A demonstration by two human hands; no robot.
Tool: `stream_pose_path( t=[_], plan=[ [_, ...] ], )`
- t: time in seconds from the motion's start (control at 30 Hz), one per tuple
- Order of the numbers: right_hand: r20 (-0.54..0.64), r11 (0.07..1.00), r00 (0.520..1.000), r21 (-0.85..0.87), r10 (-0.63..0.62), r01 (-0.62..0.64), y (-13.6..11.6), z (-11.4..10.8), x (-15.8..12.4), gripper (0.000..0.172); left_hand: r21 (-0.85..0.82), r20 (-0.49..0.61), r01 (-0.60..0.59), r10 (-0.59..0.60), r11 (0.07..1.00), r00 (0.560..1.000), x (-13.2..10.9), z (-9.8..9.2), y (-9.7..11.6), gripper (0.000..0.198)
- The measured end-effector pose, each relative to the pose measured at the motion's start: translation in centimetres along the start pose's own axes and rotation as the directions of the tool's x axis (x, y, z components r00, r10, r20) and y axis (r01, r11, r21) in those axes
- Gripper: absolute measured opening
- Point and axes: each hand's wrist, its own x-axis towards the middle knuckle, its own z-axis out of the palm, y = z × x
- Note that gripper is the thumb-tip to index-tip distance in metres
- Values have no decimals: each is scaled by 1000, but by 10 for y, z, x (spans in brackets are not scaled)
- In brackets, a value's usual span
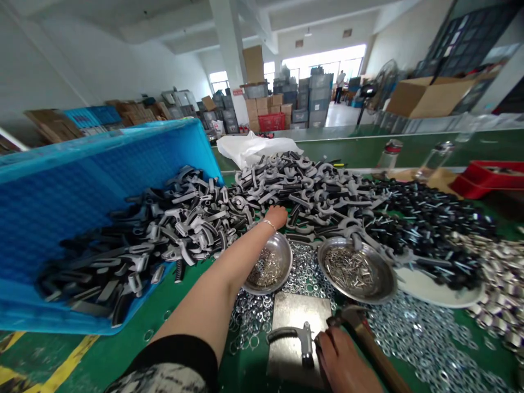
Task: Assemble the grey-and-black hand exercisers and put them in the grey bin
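Note:
My left hand (277, 216) reaches forward to the near edge of a heap of grey hook-shaped metal parts with black grips (303, 185). Its fingers are curled down and closed, and whatever lies under them is hidden. Low in the view, my right hand (344, 357) is by the right edge of a flat metal plate (290, 311), with fingers bent together; their contents cannot be made out. On that plate lies a grey lever part with a black grip (305, 341), close to the right fingertips. A wooden-handled hammer (370, 341) lies just beyond my right hand.
Metal bowls of small pins (289, 259) (393, 286) stand amid loose washers (426, 333). A blue crate (164, 142) of lever parts tips open at left. Black knobs with screws (426, 224), metal sleeves (505, 278), glass bottles (436, 161) and a red tray (470, 180) are at right.

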Motion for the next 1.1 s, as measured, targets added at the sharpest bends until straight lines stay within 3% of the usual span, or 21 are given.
stream_pose_path(
  t=[0.13,0.2,0.3,0.37,0.43,0.5,0.53,0.57,0.6,0.63,0.7,0.77,0.8,0.87,0.93,1.03,1.1],
  plan=[
    [11,974,996,208,88,-88,7,-16,2,29,23,7,-100,100,995,995,16,5,-9,20],
    [-28,933,991,342,133,-116,12,-26,3,19,7,1,-157,157,988,988,13,0,-16,9],
    [-69,829,969,534,237,-165,15,-35,3,20,-35,-82,-203,200,978,976,0,-16,-28,11],
    [-19,693,938,679,346,-242,11,-37,3,21,-54,-176,-192,180,980,968,-18,-31,-35,14],
    [81,464,901,835,426,-295,3,-39,5,22,-130,-335,-144,93,981,938,-45,-48,-38,23],
    [187,199,872,932,453,-304,-6,-43,8,27,-367,-530,-167,-58,915,846,-87,-59,-31,36],
    [222,87,859,952,461,-292,-9,-44,10,30,-530,-594,-239,-155,814,789,-113,-62,-23,41],
    [247,0,848,960,469,-280,-13,-46,12,34,-672,-599,-334,-220,661,770,-143,-61,-11,42],
    [274,-75,837,960,474,-271,-15,-47,14,36,-787,-546,-395,-237,473,804,-175,-58,4,38],
    [311,-153,825,951,472,-270,-17,-47,15,37,-881,-450,-384,-240,278,860,-207,-51,21,35],
    [437,-329,801,890,410,-317,-23,-48,14,35,-979,-189,-201,-198,-43,962,-268,-32,60,33],
    [569,-464,773,786,282,-410,-31,-52,10,31,-972,41,1,-165,-236,985,-317,-10,99,31],
    [606,-490,767,744,212,-453,-37,-54,6,29,-957,112,64,-155,-284,982,-334,0,116,35],
    [618,-445,783,723,75,-528,-51,-63,-3,29,-945,179,128,-152,-300,972,-358,17,143,39],
    [576,-296,817,781,2,-550,-66,-72,-13,36,-960,190,139,-198,-245,962,-370,28,160,41],
    [431,144,887,879,167,-455,-81,-79,-29,46,-980,177,142,-284,-142,942,-380,37,174,41],
    [277,434,924,822,264,-370,-85,-77,-39,49,-984,169,146,-286,-101,943,-385,40,180,41]
  ],
)
